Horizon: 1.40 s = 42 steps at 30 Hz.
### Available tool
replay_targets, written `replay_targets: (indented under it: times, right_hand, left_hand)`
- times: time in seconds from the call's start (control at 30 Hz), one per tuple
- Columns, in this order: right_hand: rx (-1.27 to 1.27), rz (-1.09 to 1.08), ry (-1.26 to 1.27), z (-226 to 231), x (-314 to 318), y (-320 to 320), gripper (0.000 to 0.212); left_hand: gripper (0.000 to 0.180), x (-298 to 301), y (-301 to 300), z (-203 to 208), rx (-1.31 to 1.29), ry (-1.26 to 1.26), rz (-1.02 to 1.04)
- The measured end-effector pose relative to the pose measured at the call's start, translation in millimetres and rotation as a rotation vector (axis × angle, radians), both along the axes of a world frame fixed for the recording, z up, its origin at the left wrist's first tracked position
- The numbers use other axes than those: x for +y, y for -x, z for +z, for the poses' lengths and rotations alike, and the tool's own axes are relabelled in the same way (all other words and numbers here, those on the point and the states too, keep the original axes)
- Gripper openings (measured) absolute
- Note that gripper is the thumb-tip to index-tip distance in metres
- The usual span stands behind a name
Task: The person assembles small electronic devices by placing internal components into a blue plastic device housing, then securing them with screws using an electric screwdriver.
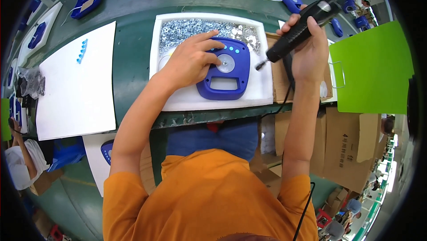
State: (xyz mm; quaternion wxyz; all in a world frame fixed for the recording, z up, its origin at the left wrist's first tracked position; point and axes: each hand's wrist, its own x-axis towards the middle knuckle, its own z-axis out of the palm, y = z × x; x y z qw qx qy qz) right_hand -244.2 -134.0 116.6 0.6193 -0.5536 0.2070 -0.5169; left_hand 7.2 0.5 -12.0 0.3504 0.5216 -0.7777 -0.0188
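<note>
A blue plastic housing (pixel 243 69) lies flat on a white foam tray (pixel 178 104). It has a rectangular opening, a row of light-blue dots and a round clear disc (pixel 226 64) with a small metal piece at its centre. My left hand (pixel 192 58) rests over the housing's left side, fingers apart, one fingertip at the disc's edge; its thumb is hidden. My right hand (pixel 310 47) is wrapped around a black electric screwdriver (pixel 296 34). The screwdriver's bit points down and left, to the right of the housing and apart from it.
Loose metal washers and small hardware (pixel 187 29) fill the tray's far part. White board (pixel 78 89) with a light-blue strip (pixel 82 51) lies left. A cardboard box (pixel 280 87) and green panel (pixel 371 69) stand right. Beyond are more blue housings (pixel 86 3). Another person (pixel 26 161) is at left.
</note>
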Motion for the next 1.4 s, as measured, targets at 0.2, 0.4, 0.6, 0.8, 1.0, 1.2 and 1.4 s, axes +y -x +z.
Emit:
replay_targets:
  times: [0.2,0.4,0.6,0.8,1.0,1.2,1.4]
  right_hand:
    - [1.057,-0.214,0.123,-55.7,-90.4,46.7,0.039]
    - [1.443,-0.351,0.500,-107.8,-103.6,58.5,0.055]
    - [1.151,-0.670,0.802,-99.7,-54.7,10.3,0.036]
    - [0.503,-0.749,0.677,-131.9,-22.1,-48.6,0.009]
    - [0.476,-0.706,0.741,-140.8,-20.6,-44.5,0.005]
    - [0.373,-0.714,0.631,-139.0,-14.9,-45.0,0.007]
    - [0.374,-0.741,0.643,-137.6,-14.9,-42.3,0.007]
  left_hand:
    - [0.027,3.9,-0.2,-0.9,-0.002,-0.010,0.011]
    - [0.027,0.2,1.7,-2.6,0.026,0.010,-0.015]
    - [0.029,1.5,2.1,-1.4,0.026,-0.015,0.005]
    - [0.031,-4.5,2.1,4.8,0.008,-0.013,-0.026]
    - [0.029,1.2,5.8,26.1,0.016,-0.042,-0.126]
    - [0.017,34.8,11.5,70.1,-0.134,-0.400,-0.194]
    - [0.025,51.5,22.2,55.5,-0.322,-0.334,-0.152]
